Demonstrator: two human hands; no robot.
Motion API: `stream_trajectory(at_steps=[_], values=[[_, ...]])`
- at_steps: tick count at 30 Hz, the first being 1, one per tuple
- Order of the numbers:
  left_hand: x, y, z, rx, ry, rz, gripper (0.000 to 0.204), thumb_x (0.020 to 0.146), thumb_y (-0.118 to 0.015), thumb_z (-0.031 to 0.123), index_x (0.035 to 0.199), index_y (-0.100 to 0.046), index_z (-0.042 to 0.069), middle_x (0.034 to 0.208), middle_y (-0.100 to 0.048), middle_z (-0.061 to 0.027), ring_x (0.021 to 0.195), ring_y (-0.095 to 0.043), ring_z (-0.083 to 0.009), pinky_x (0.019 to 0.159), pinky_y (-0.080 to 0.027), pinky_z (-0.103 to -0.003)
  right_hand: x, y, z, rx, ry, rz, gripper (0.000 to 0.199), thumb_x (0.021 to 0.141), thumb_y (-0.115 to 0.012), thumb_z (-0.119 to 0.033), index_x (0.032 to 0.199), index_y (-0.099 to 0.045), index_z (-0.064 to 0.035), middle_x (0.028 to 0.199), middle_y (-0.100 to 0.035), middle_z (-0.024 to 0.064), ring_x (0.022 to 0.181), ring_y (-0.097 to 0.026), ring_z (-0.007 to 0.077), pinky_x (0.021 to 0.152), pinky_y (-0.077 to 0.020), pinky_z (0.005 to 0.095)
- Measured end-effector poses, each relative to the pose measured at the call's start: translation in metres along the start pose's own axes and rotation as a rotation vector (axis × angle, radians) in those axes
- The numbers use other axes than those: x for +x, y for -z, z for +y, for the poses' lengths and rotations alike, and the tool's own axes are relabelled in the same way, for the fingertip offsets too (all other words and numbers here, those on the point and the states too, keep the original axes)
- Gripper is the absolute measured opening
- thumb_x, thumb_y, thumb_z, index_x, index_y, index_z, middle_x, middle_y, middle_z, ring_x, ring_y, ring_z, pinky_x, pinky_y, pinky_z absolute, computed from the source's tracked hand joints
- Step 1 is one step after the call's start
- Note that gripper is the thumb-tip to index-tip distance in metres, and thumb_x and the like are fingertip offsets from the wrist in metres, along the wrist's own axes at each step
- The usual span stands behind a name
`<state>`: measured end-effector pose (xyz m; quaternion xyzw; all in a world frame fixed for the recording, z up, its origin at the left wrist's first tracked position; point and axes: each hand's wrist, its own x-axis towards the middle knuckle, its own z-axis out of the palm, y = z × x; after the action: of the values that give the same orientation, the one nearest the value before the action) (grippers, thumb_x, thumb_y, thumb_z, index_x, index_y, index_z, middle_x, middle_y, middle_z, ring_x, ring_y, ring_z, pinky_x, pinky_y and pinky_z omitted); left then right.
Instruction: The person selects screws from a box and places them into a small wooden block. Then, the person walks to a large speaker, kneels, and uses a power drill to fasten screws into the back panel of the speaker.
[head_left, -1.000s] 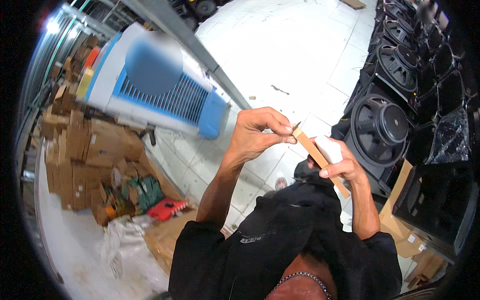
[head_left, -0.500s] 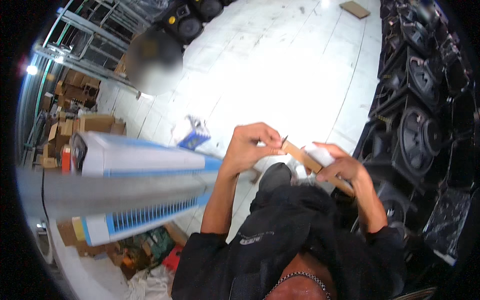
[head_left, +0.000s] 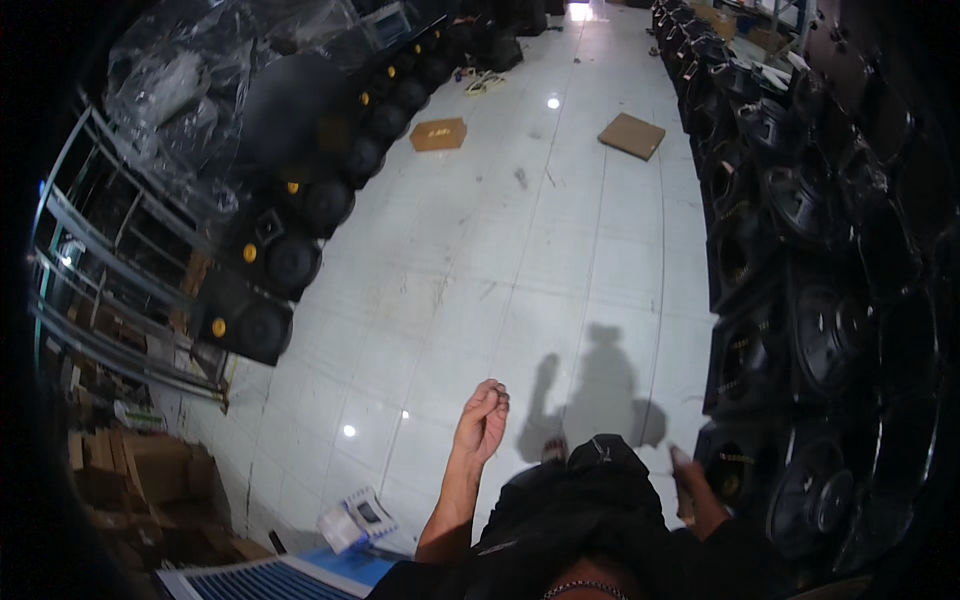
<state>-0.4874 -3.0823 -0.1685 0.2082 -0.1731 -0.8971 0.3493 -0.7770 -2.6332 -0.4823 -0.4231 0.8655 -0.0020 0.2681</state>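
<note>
Tan, card-like strip (head_left: 685, 506) shows just beside the right hand (head_left: 697, 482), over the right edge of the floor (head_left: 560, 250); shadow hides whether those fingers grip it, so I cannot tell. On my feed the left hand (head_left: 482, 420) is raised, fingertips curled together, any small content unreadable. Speaker boxes (head_left: 830, 335) line the floor's right edge, probably to leave a walkway; flat cardboard (head_left: 632, 135) lies toward the far end.

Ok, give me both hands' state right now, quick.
Left hand: curled closed; cannot tell if it holds anything.
Right hand: too dim to tell.
</note>
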Motion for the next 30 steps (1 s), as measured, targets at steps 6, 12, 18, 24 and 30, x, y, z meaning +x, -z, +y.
stream_trajectory(at_steps=[6,12,18,24,30], values=[[0.283,-0.041,0.026,-0.01,0.405,-0.033,0.02,0.085,-0.051,0.01,0.1,-0.058,-0.001,0.087,-0.061,-0.0088,0.084,-0.058,-0.0187,0.076,-0.048,-0.027,-0.011,0.038,0.005,0.759,-0.358,0.065,0.032,0.091,-0.053,-0.033,0.097,-0.063,-0.0032,0.086,-0.06,0.0101,0.082,-0.057,0.0222,0.076,-0.0459,0.0376],[0.516,-0.079,0.047,-0.033,0.54,-0.009,0.011,0.085,-0.05,0.017,0.086,-0.052,0.007,0.069,-0.049,-0.0012,0.054,-0.042,-0.0123,0.051,-0.034,-0.026,0.344,0.15,-0.053,1.131,-0.86,-0.085,0.032,0.091,-0.051,-0.031,0.099,-0.063,-0.0028,0.081,-0.063,0.0125,0.07,-0.059,0.0242,0.064,-0.047,0.0388],[0.742,-0.151,0.1,0.047,0.473,-0.055,0.011,0.084,-0.049,0.018,0.082,-0.052,0.008,0.056,-0.04,0.0009,0.046,-0.034,-0.0101,0.045,-0.029,-0.025,0.75,0.487,-0.116,0.796,-0.302,0.271,0.049,0.057,-0.078,-0.018,0.098,-0.056,-0.0022,0.087,-0.065,0.0124,0.079,-0.063,0.0258,0.072,-0.0511,0.0378],[1.018,-0.178,0.138,-0.159,0.412,-0.022,0.009,0.074,-0.048,0.014,0.074,-0.054,0.006,0.059,-0.037,-0.0025,0.05,-0.034,-0.0152,0.046,-0.029,-0.028,1.003,0.663,-0.142,1.036,-0.38,0.28,0.051,0.057,-0.076,-0.018,0.101,-0.056,-0.0003,0.091,-0.064,0.0127,0.082,-0.062,0.0275,0.074,-0.0503,0.0368],[1.29,-0.359,0.202,0.162,0.422,-0.331,0.026,0.072,-0.045,0.023,0.052,-0.037,0.009,0.053,-0.03,-0.0015,0.05,-0.029,-0.0138,0.047,-0.024,-0.028,1.048,0.526,-0.065,0.614,-0.778,-0.055,0.046,0.081,-0.055,-0.041,0.106,-0.062,-0.0034,0.093,-0.065,0.0202,0.092,-0.063,0.0335,0.079,-0.0471,0.044]])
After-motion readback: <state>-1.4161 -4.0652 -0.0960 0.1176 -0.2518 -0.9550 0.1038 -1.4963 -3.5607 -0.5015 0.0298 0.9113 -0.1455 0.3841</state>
